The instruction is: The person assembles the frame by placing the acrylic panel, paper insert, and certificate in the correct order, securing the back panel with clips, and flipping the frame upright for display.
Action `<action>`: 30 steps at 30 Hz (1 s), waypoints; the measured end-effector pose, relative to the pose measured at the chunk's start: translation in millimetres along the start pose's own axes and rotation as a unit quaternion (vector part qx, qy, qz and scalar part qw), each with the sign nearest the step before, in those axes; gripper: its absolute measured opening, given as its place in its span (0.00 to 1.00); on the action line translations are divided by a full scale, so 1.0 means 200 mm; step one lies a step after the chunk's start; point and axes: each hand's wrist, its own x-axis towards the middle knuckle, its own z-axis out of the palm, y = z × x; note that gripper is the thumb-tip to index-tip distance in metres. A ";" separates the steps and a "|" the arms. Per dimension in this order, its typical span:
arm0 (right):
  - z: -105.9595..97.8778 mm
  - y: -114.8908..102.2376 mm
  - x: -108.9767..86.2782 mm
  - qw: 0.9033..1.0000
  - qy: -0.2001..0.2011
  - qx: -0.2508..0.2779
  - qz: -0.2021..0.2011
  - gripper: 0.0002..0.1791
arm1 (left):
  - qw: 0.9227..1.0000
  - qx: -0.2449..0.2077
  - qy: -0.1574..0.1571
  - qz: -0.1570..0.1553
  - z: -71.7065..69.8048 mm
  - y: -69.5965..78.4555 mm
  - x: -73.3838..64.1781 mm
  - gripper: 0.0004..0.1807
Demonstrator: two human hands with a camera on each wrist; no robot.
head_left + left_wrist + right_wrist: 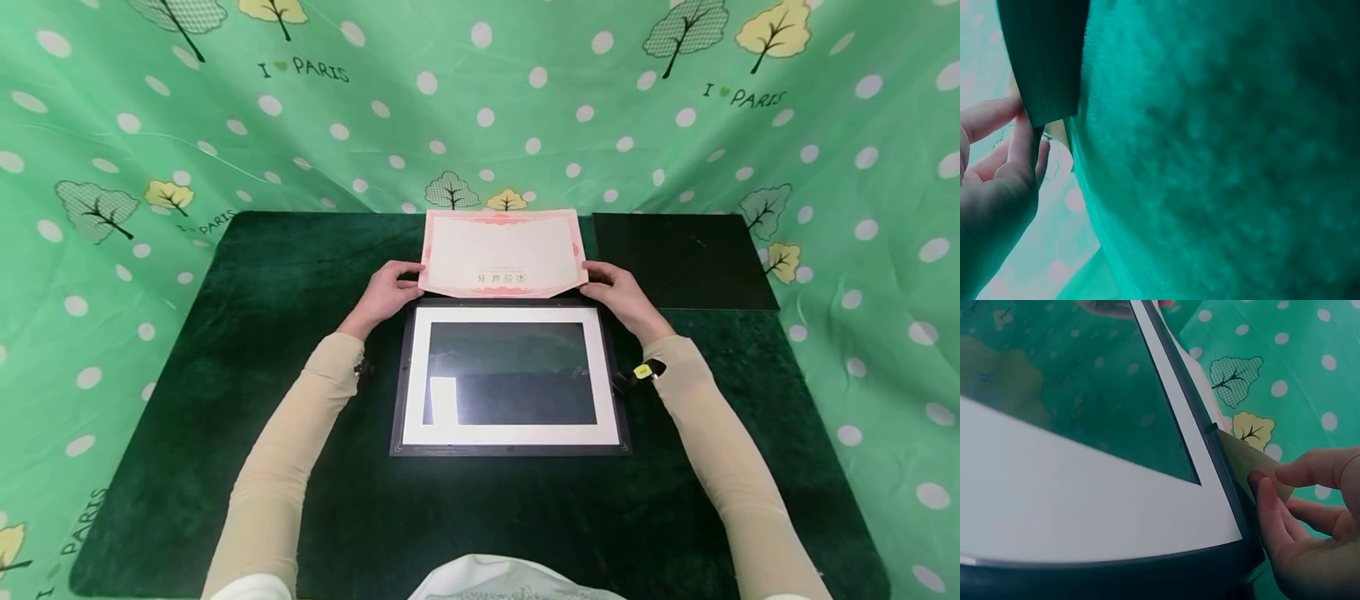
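Dark green cloth (225, 400) bears a frame (510, 451), beyond which left hand (384, 295) and right hand (621, 297) pinch a pink-bordered sheet (501, 248).

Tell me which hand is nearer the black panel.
Right. The right hand holds the right edge of the pink-bordered paper, by the near-left corner of the black panel. The left hand holds the paper's left edge, farther away.
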 end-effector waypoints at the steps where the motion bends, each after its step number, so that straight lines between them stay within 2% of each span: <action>1: 0.00 0.01 0.00 1.000 0.001 0.001 -0.001 0.31 | 1.000 0.010 0.001 -0.003 0.00 0.00 0.00 0.23; 4: -0.01 0.03 0.02 1.000 0.003 0.006 -0.007 0.31 | 1.000 0.015 0.007 -0.014 0.00 -0.01 0.00 0.21; 6: -0.01 0.03 0.02 1.000 0.002 0.011 -0.016 0.30 | 1.000 0.002 0.011 -0.013 0.00 -0.02 0.01 0.19; 11: -0.01 0.03 0.02 0.999 0.012 0.015 -0.030 0.28 | 1.000 -0.008 0.022 0.007 0.00 -0.02 0.01 0.12; 14: -0.01 0.01 0.02 0.999 0.020 0.022 -0.033 0.28 | 0.999 -0.001 0.029 0.035 0.00 -0.02 0.02 0.09; 16: 0.00 -0.01 0.00 0.999 0.025 0.021 -0.041 0.27 | 0.997 0.005 0.038 0.067 0.01 -0.02 0.02 0.07; 19: 0.01 -0.07 -0.04 0.998 0.034 0.013 -0.060 0.26 | 0.991 0.015 0.061 0.118 0.02 -0.02 0.03 0.04; 22: 0.02 -0.11 -0.07 0.996 0.041 0.002 -0.078 0.26 | 0.985 0.017 0.080 0.149 0.02 -0.01 0.03 0.03; 29: 0.00 0.01 0.04 0.992 0.085 0.009 -0.095 0.22 | 0.977 -0.031 0.078 0.197 0.02 0.19 -0.06 0.04; 30: 0.00 0.01 0.04 0.991 0.094 0.008 -0.095 0.21 | 0.976 -0.038 0.078 0.200 0.02 0.20 -0.06 0.04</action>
